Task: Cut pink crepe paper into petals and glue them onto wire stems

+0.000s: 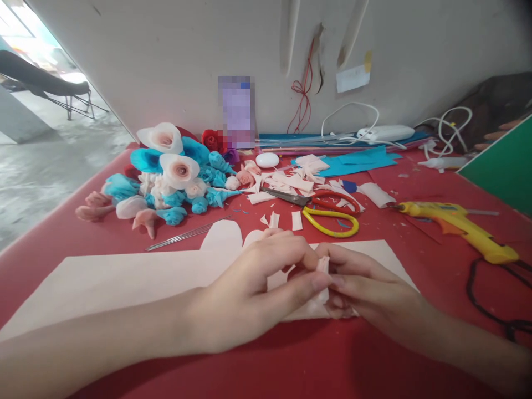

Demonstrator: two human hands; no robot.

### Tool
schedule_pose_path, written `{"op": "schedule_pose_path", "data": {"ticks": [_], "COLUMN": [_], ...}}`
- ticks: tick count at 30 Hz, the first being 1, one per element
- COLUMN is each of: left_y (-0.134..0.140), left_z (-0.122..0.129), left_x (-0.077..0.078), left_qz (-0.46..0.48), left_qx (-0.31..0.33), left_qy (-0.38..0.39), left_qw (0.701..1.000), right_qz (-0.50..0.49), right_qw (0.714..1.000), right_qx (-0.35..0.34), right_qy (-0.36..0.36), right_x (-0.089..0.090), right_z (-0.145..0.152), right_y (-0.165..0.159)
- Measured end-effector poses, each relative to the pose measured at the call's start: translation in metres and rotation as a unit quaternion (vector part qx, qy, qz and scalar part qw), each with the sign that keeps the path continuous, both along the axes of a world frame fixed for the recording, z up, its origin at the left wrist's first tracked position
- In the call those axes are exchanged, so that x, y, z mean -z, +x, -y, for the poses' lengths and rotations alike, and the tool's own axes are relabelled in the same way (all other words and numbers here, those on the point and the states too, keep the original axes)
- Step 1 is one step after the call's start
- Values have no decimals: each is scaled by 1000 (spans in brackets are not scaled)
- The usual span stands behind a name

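Left hand (260, 280) and right hand (380, 289) pinch a paper piece (323, 266), scissors (306, 203) at twelve o'clock – overtight fingers (305, 288) could crumple that paper!

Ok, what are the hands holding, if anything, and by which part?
A pale paper piece, pinched around its middle by the left hand and right hand.

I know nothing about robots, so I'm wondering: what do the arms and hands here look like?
They're a person's, not a machine's. The left hand and right hand are ungloved, with slender fingers. No sleeves show on the forearms, and no rings, watch, bracelet, cables or markings are visible.
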State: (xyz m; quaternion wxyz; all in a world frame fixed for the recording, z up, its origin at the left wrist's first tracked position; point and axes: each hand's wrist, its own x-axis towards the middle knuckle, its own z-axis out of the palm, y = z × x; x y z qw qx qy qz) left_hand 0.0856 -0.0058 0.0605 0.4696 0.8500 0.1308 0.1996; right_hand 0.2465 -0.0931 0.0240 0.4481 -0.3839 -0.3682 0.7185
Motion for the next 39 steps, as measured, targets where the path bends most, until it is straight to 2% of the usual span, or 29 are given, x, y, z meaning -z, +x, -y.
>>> {"op": "schedule_pose_path", "data": {"ticks": [4, 10, 17, 21, 32, 39], "left_y": [3, 4, 3, 2, 3, 1], "left_z": [4, 6, 6, 7, 7, 6], "left_x": [-1, 1, 2, 2, 5, 5], "left_qz": [16, 42, 32, 36, 51, 49], "left_qx": [-1, 8, -25, -19, 10, 0], "left_qy": [-78, -125, -105, -121, -137, -116], "left_qw": [997, 991, 994, 992, 989, 992], "right_qz": [-69, -96, -54, -17, -20, -13], "right_qw": [997, 995, 998, 1000, 1000, 1000], "right_qx": [-22, -29, -21, -10, -6, -7], "right_qy": [6, 12, -2, 2, 7, 6], "right_x": [-2, -4, 1, 3, 2, 0], "right_z": [-1, -3, 1, 4, 1, 6], "right_y": [-3, -4, -3, -3, -5, -4]}}
